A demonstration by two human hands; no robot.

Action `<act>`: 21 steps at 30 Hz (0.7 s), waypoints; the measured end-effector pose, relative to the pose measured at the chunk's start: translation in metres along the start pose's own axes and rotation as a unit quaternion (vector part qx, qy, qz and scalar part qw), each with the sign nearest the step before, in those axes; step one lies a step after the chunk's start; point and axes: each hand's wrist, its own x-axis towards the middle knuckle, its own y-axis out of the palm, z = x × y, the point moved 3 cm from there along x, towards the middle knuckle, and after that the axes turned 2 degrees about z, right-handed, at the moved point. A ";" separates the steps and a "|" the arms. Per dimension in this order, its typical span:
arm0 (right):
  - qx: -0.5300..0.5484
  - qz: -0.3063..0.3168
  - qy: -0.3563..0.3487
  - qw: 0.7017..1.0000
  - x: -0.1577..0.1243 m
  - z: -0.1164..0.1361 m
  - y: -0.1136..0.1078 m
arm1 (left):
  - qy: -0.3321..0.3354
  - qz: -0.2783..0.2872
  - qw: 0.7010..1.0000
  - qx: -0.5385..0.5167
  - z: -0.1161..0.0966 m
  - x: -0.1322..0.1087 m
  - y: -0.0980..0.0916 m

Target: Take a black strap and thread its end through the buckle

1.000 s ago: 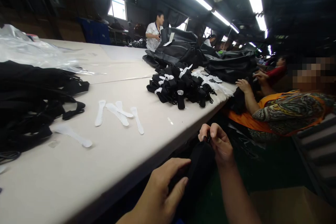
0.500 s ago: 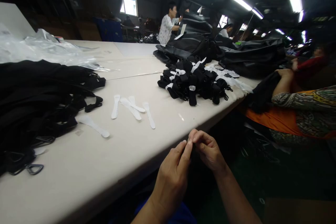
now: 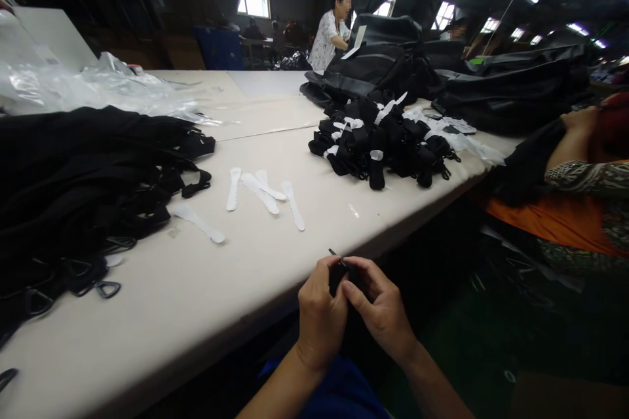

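Note:
Just off the table's near edge, my left hand (image 3: pixel 322 314) and my right hand (image 3: pixel 383 314) are close together, fingers closed on a black strap (image 3: pixel 337 276). Most of it is hidden by the fingers, and a thin dark tip sticks out above them. Several white serrated strips (image 3: pixel 293 206) lie on the table beyond my left hand. Farther off, a heap of bundled black straps (image 3: pixel 377 167) with white strips wrapped round some of them rests on the tabletop.
Loose black straps with metal rings (image 3: pixel 108 289) are piled on the table (image 3: pixel 196 314) at left, beside clear plastic bags (image 3: pixel 113 88). Black bags (image 3: pixel 383 69) are stacked at the back. A co-worker's arm (image 3: pixel 570 137) is at right; another person (image 3: pixel 327 39) stands behind the table.
My fingers have shifted from a fingertip pinch to a closer grip, and the black strap now shows between them. The view has swung slightly left.

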 end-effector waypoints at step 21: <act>-0.211 -0.100 -0.185 0.955 -0.005 -0.020 0.013 | -0.367 0.181 0.839 -0.360 0.033 -0.014 0.013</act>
